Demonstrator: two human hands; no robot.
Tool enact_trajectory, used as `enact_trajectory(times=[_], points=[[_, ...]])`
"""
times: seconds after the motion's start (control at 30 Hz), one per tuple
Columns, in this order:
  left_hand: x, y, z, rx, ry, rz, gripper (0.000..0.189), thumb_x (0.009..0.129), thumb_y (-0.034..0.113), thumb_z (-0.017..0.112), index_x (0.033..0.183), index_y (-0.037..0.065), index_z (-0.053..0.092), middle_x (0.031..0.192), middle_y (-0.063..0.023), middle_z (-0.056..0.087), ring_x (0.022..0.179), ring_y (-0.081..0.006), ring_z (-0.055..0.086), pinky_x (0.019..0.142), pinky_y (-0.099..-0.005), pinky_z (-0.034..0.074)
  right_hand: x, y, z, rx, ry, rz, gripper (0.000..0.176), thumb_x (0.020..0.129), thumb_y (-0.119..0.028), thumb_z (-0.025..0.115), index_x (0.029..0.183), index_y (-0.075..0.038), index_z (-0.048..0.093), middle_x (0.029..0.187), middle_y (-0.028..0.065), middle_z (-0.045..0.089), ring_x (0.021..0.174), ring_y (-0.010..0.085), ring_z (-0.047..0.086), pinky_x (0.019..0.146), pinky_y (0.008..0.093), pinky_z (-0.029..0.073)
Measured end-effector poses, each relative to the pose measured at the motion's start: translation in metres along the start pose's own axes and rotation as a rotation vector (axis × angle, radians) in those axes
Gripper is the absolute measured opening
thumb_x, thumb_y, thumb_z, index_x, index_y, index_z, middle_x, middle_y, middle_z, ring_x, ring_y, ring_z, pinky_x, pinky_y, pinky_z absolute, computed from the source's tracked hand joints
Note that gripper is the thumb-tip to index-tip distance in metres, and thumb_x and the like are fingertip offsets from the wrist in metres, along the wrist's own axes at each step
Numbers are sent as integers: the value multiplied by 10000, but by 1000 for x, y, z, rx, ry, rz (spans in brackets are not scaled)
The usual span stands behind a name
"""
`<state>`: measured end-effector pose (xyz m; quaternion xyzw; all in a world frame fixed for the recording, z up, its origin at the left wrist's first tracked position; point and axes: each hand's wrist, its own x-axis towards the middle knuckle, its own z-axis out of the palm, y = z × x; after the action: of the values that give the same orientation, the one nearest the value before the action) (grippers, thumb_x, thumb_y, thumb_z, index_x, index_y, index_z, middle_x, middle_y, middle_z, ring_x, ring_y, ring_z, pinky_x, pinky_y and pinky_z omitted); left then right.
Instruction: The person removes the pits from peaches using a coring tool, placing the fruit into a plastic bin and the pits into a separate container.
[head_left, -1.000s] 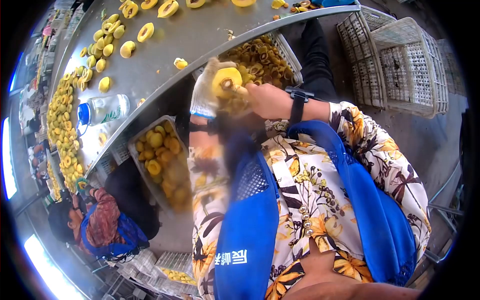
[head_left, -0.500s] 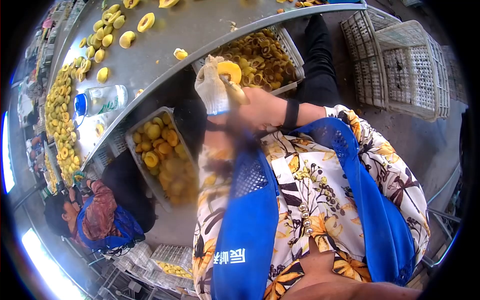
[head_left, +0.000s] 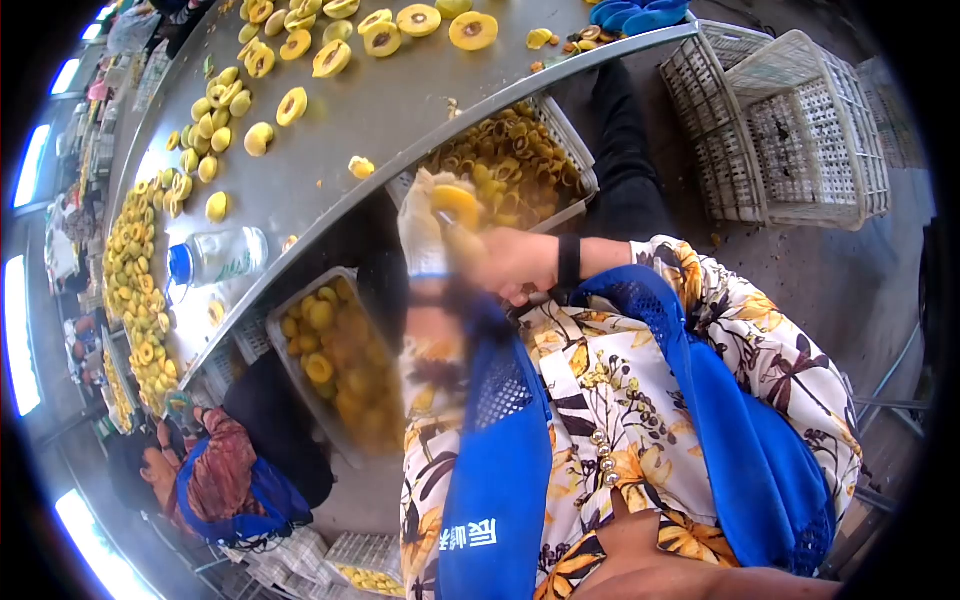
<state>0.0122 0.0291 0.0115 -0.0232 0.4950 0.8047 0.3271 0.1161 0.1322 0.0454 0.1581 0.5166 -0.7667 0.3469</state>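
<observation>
My left hand (head_left: 419,228), in a white knit glove with a blue cuff, is closed around a yellow peach half (head_left: 457,204). The peach is tilted and slightly blurred. My bare right hand (head_left: 512,262), with a black band at the wrist, is closed on a small hand tool (head_left: 458,240) with a pale handle. Its thin metal shaft reaches the peach's cut side; the tip is hidden. Both hands are close together in front of my chest. Just beyond them is a white crate (head_left: 592,178) of scooped yellow peach pieces.
Many peach halves (head_left: 333,58) lie on the metal table (head_left: 330,140), near a blue-capped bottle (head_left: 225,255). A crate of peaches (head_left: 275,325) stands below the table edge. White crates (head_left: 800,140) stand at right. A co-worker (head_left: 225,475) sits at left.
The view has shifted, showing more of the table's far side. The peach half has turned, with its cut face seen more edge-on. Both hands keep their hold.
</observation>
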Motion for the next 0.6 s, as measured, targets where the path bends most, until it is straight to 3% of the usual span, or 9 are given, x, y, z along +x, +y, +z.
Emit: enact_trajectory(times=[0.17, 0.2, 0.23, 0.37, 0.4, 0.47, 0.5, 0.57, 0.6], points=[[4, -3, -14, -449, -44, -271, 536, 860, 537, 445, 926, 22, 580, 813, -170, 618, 559, -263, 566, 457, -326, 473, 14, 17, -4, 2, -70, -257, 93, 804, -93, 536, 879, -62, 490, 592, -43, 427, 439, 37, 398, 382, 190, 330], [3, 4, -19, -414, -125, -247, 586, 864, 561, 401, 948, 4, 563, 814, -175, 605, 559, -258, 549, 458, -315, 455, 13, 17, -5, 47, -118, -343, 113, 786, -110, 561, 863, -38, 520, 570, 21, 482, 446, 100, 463, 394, 250, 373], [-2, 0, -17, -424, 193, -180, 584, 877, 556, 371, 949, 8, 558, 802, -168, 599, 600, -262, 561, 461, -313, 440, 18, 21, -7, -186, -15, -446, 124, 777, -114, 569, 855, -26, 530, 579, 58, 506, 460, 141, 492, 408, 281, 392], [-36, 24, -87, -184, 344, 148, 540, 885, 549, 384, 932, 41, 559, 816, -97, 615, 660, -248, 589, 464, -309, 433, 26, 18, -29, -870, 347, -720, 147, 758, -129, 579, 796, 10, 550, 626, 183, 569, 540, 291, 578, 489, 389, 451], [-55, 35, -98, -3, 605, 142, 503, 895, 524, 399, 948, 49, 557, 843, -64, 625, 697, -214, 605, 485, -289, 445, 22, 9, -35, -981, 408, -741, 151, 758, -132, 575, 774, 16, 550, 641, 209, 576, 567, 324, 592, 515, 411, 462], [-83, 20, -179, 641, 804, 560, 531, 885, 505, 447, 1041, 22, 604, 892, -66, 656, 745, -209, 620, 601, -288, 495, 10, -31, -56, -1121, 636, -732, 142, 778, -130, 554, 785, 11, 533, 649, 195, 584, 579, 331, 594, 533, 408, 473], [-109, 38, -167, 744, 926, 242, 375, 838, 334, 599, 937, -24, 651, 839, -127, 662, 740, -240, 621, 681, -336, 493, 9, -52, -71, -1188, 747, -722, 138, 788, -128, 543, 791, 9, 525, 654, 188, 589, 585, 334, 595, 542, 407, 478], [-151, 37, -180, 1610, 1083, 133, 381, 848, 321, 591, 955, -41, 635, 808, -124, 659, 709, -206, 599, 691, -343, 479, 22, -93, -109, -1284, 978, -771, 167, 799, -163, 567, 918, -48, 547, 684, 199, 577, 628, 347, 591, 554, 436, 459], [-167, 36, -191, 1557, 1105, 134, 364, 857, 316, 585, 940, -35, 638, 799, -108, 655, 699, -192, 590, 685, -331, 479, 32, -115, -128, -1340, 1077, -759, 182, 800, -148, 563, 945, -40, 546, 740, 200, 593, 683, 340, 602, 591, 435, 469]])
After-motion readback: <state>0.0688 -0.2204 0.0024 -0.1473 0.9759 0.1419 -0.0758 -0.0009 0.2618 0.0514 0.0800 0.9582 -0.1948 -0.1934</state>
